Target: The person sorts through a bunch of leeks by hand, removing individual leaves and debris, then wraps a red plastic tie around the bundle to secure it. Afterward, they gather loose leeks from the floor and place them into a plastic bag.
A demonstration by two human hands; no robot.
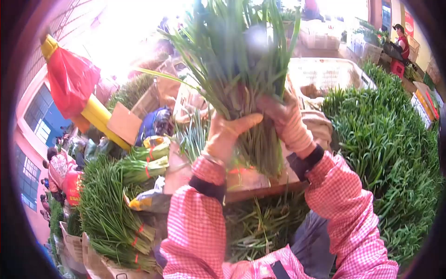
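Observation:
A thick bunch of long green leaves, which look like garlic chives (239, 60), stands upright between my hands, leaf tips pointing up and away. My left hand (227, 135), in a pale glove, grips the left side of the bunch with the thumb laid across its lower stalks. My right hand (290, 118), gloved too, is closed on the right side; some of its fingers are blurred. Below the bunch lies a board or low table (183, 174) with a reddish edge. A few thin green stalks (193, 137) rest on it, left of my left hand.
Tied bundles with red bands (146, 162) and a heap of greens (104, 195) lie to the left. A large green pile (381, 130) fills the right side. Behind are a white plastic crate (325, 69) and a yellow post with a red bag (69, 83). Another person (402, 44) sits far right.

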